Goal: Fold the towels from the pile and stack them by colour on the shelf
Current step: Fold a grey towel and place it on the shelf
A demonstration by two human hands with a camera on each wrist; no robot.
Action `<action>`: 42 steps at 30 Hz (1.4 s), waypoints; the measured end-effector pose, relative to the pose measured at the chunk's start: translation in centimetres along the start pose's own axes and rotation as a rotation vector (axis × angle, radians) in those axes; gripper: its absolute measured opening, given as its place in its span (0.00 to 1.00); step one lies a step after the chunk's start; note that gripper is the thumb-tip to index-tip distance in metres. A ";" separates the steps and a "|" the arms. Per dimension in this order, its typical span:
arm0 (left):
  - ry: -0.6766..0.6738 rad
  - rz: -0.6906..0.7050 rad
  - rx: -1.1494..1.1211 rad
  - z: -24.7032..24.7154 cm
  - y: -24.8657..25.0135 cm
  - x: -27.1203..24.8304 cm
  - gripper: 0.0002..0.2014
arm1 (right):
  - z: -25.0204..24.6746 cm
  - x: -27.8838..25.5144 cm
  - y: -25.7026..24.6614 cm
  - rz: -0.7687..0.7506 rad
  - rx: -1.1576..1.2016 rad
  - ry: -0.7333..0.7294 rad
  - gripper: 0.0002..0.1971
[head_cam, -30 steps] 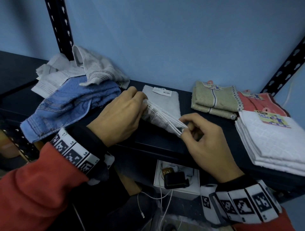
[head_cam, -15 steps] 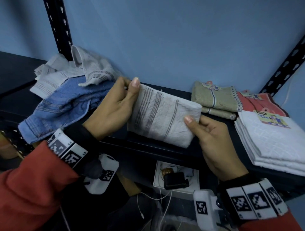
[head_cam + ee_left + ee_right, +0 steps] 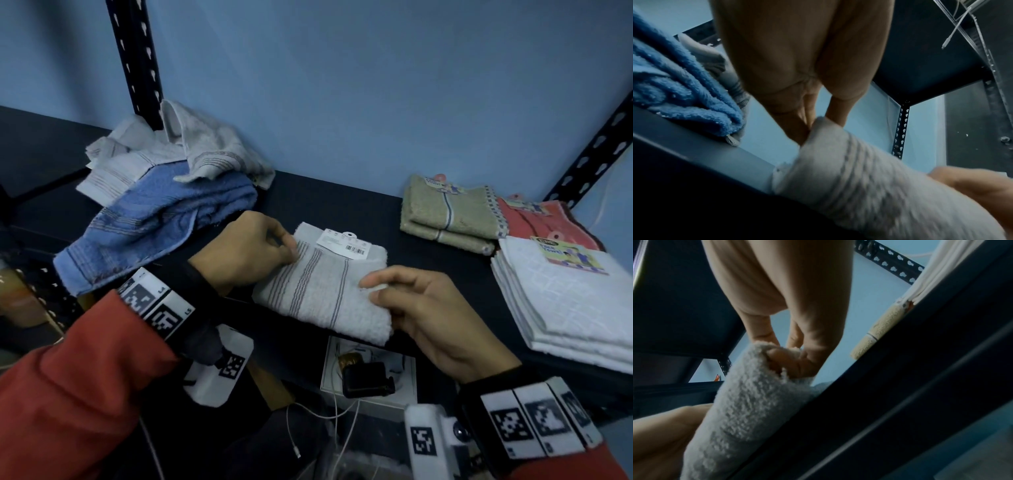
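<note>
A folded grey striped towel (image 3: 322, 294) lies flat at the front of the dark shelf (image 3: 329, 202), partly over another grey towel with a barcode tag (image 3: 344, 242). My left hand (image 3: 253, 250) pinches its far left corner (image 3: 818, 126). My right hand (image 3: 411, 308) pinches its right edge (image 3: 777, 356) between thumb and fingers. The unfolded pile of grey towels (image 3: 178, 150) and a blue towel (image 3: 161, 219) sits at the left, beside the left hand.
Folded stacks stand at the right: beige (image 3: 448, 216), red (image 3: 544, 222), white (image 3: 568, 301). Black slotted uprights rise at back left (image 3: 137, 61) and right (image 3: 592, 154). Below the shelf lie a white box with a black device (image 3: 366, 377) and cables.
The folded grey towel, held up and tilted half a second ago, now lies flat on the shelf over the tagged towel. Both hands came down with it and still pinch its edges.
</note>
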State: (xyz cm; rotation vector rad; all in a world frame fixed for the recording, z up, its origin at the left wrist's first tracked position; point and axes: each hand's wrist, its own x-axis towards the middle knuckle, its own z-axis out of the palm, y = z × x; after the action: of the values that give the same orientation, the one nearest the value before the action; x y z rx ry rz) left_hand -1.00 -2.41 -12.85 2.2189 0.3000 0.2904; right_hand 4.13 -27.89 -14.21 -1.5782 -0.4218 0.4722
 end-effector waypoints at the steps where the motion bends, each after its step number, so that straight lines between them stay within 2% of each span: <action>1: 0.003 0.025 -0.036 0.0 0.2 0.0 0.02 | -0.1 0.1 0.1 -0.022 0.024 0.041 0.10; 2: 0.013 0.054 -0.088 0.0 0.5 0.0 0.02 | -0.2 0.3 0.0 -0.055 0.053 0.086 0.11; 5: 0.057 0.142 -0.139 0.5 0.9 0.3 0.14 | -0.5 0.7 -0.2 -0.195 0.023 0.157 0.12; 7: 0.066 0.181 -0.007 0.9 0.9 0.7 0.21 | -0.4 0.9 0.1 -0.243 -0.093 0.159 0.14; 9: 0.033 0.158 0.169 1.5 0.8 0.7 0.24 | 0.0 1.1 0.6 -0.234 -0.215 0.162 0.16; 13: -0.024 0.115 0.332 2.6 0.7 0.6 0.24 | 0.3 1.6 1.3 -0.177 -0.324 0.223 0.16; 16: -0.028 0.141 0.357 3.1 0.8 0.6 0.19 | 0.2 1.9 1.3 -0.164 -0.396 0.225 0.19; 22: -0.062 0.105 0.360 2.7 0.8 1.0 0.24 | 0.1 3.1 1.0 -0.160 -0.588 0.281 0.22; 26: -0.102 0.077 0.398 2.7 0.9 1.3 0.18 | 0.9 3.1 0.6 -0.146 -0.769 0.289 0.24; 30: -0.014 0.126 0.569 3.5 1.5 1.2 0.18 | 2.1 2.6 0.3 -0.130 -1.043 0.278 0.22; 32: 0.022 0.190 0.593 4.2 2.1 1.1 0.21 | 2.4 2.2 -0.1 -0.177 -1.175 0.358 0.19; 34: -0.020 0.247 0.551 4.8 2.4 1.2 0.20 | 2.7 2.3 -0.3 -0.304 -1.228 0.415 0.20; 35: -0.061 0.263 0.520 5.2 2.0 1.3 0.19 | 2.9 2.6 -0.1 -0.343 -1.225 0.386 0.22; 37: -0.117 0.267 0.506 5.9 0.9 1.7 0.22 | 3.5 3.6 0.9 -0.317 -1.205 0.225 0.28; 39: -0.127 0.281 0.499 6.3 0.1 1.9 0.26 | 3.6 4.7 1.9 -0.222 -1.185 0.108 0.31; 42: -0.159 0.269 0.529 6.0 0.1 1.9 0.30 | 2.2 5.9 1.8 -0.046 -1.154 0.066 0.30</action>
State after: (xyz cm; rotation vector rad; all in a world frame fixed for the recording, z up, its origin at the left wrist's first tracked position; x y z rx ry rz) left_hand 2.65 -6.26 -16.19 2.7927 -0.0182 0.1893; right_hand 7.87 -23.03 -16.36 -2.6702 -0.7460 0.1048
